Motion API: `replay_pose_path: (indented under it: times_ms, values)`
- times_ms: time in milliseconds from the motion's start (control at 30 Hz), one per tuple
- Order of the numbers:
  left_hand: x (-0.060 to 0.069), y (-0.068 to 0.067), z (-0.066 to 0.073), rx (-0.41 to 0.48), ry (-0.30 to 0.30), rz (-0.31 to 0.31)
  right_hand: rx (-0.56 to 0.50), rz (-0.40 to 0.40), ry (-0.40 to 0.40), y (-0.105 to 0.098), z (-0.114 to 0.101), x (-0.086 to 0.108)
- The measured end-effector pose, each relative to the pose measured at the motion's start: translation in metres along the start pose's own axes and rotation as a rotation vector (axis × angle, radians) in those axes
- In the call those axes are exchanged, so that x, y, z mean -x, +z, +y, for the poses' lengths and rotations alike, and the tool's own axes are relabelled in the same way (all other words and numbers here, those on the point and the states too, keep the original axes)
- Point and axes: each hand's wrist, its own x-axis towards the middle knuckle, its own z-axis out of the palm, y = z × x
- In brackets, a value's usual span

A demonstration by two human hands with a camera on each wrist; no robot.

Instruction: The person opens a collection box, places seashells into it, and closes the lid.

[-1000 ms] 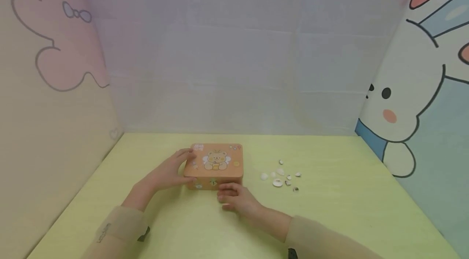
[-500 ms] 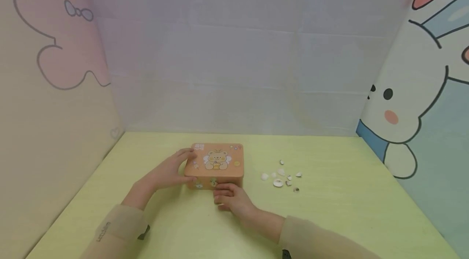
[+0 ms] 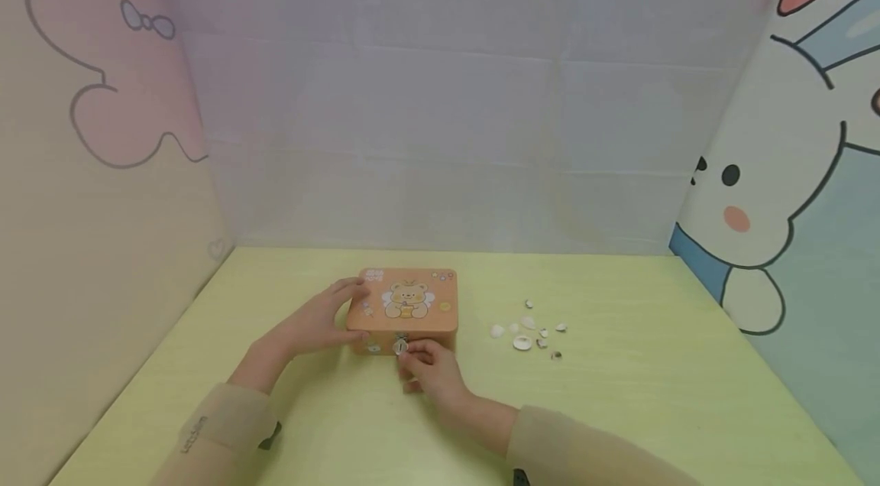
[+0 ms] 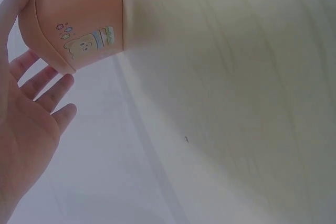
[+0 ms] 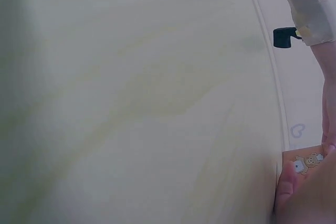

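An orange box (image 3: pixel 412 310) with a winged bear on its lid stands on the yellow table, lid down. My left hand (image 3: pixel 316 324) grips its left side, thumb at the front and fingers on the lid's edge. In the left wrist view the left hand (image 4: pixel 29 124) holds the box (image 4: pixel 79 19) at one edge. At the front, my right hand (image 3: pixel 436 375) has its thumb and index finger on a small round metal clasp (image 3: pixel 400 347). The right wrist view shows part of the right hand (image 5: pixel 307 198) before the box (image 5: pixel 310 163); the clasp is hidden there.
Several small shells (image 3: pixel 522 343) lie scattered on the table (image 3: pixel 653 394) right of the box. A pale wall (image 3: pixel 440 104) stands behind, with cartoon-printed side walls left and right. A dark wrist device (image 5: pixel 282 38) shows on the left sleeve.
My right hand has shifted left along the box's front, its thumb and index finger now at the clasp. The clasp now looks tilted outward. My left hand and the box have stayed in place.
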Motion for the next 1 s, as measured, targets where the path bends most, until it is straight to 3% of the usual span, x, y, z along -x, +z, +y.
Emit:
replay_pose_path:
  times_ms: [400, 733, 1000]
  values:
    - [0.003, 0.0, 0.0, -0.013, -0.004, -0.005, -0.022, 0.043, 0.026, 0.002, 0.002, 0.001]
    - [0.002, -0.007, 0.005, -0.084, 0.007, -0.005, -0.061, 0.062, 0.066, 0.005, -0.014, 0.006]
    - [-0.001, -0.012, 0.007, -0.075, 0.062, 0.024, -0.086, 0.024, 0.066, 0.002, -0.026, 0.005]
